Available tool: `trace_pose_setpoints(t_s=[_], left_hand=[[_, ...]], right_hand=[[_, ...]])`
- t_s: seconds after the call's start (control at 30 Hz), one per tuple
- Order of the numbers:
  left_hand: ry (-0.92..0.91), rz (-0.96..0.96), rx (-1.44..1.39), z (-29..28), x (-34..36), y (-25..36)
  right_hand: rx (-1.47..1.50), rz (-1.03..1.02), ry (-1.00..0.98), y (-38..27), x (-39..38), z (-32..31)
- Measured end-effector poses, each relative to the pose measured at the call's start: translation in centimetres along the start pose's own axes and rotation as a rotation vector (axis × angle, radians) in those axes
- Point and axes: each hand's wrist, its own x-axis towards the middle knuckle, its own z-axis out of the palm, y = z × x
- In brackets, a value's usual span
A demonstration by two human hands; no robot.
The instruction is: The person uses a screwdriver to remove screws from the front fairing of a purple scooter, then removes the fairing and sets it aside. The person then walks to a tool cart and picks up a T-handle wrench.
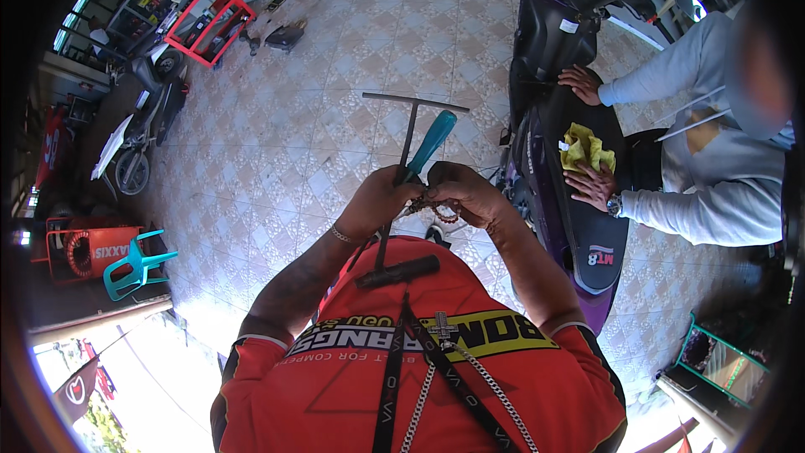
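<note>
My left hand is closed around several tools in front of my chest. A T-handle wrench sticks out of it on the far side, its thin crossbar uppermost. Beside the wrench leans a screwdriver with a teal handle. Below the same hand, a dark shaft ends in a thick black crosspiece near my shirt; whether it is a separate tool is unclear. My right hand is closed, fingertips meeting the left ones. Between them are small dark and reddish pieces, too small to name.
A purple scooter stands at my right. Beyond it, another person's hands rest on its seat, one beside a yellow cloth. At left are a red tool cart, a parked motorcycle and a teal plastic chair.
</note>
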Motion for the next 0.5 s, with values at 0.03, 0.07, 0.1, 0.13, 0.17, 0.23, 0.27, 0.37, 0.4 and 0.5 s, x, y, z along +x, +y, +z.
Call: trace_pose_setpoints(t_s=[0.03, 0.07, 0.1, 0.13, 0.17, 0.23, 0.27, 0.37, 0.4, 0.5], left_hand=[[-0.009, -0.009, 0.004, -0.1, -0.1, 0.1], [-0.021, -0.017, 0.002, -0.1, -0.2, 0.2], [-0.035, -0.011, -0.005, -0.1, -0.3, 0.3], [-0.039, -0.023, -0.012, -0.2, -0.4, 0.2], [-0.043, -0.019, -0.024, -0.2, -0.5, 0.2], [-0.046, -0.031, -0.043, -0.3, -0.6, 0.1], [-0.043, -0.049, -0.05, -0.4, -0.6, 0.0], [-0.016, -0.073, -0.044, -0.5, -0.7, -0.4], [-0.003, -0.073, -0.037, -0.6, -0.8, -0.5], [0.027, -0.087, -0.056, -0.8, -0.7, -1.0]], right_hand=[[0.035, 0.033, -0.014, 0.0, 0.0, -0.1], [0.075, 0.075, -0.03, 0.1, 0.1, -0.2], [0.116, 0.117, -0.045, 0.3, 0.1, -0.3], [0.134, 0.139, -0.055, 0.4, 0.2, -0.3], [0.152, 0.16, -0.064, 0.6, 0.3, -0.4], [0.219, 0.191, -0.071, 0.9, 0.5, -0.3], [0.269, 0.202, -0.068, 1.1, 0.6, -0.1], [0.299, 0.182, -0.064, 1.3, 0.7, 0.8], [0.288, 0.166, -0.064, 1.2, 0.5, 1.2], [0.164, -0.016, 0.056, 0.9, 0.0, 2.4]])
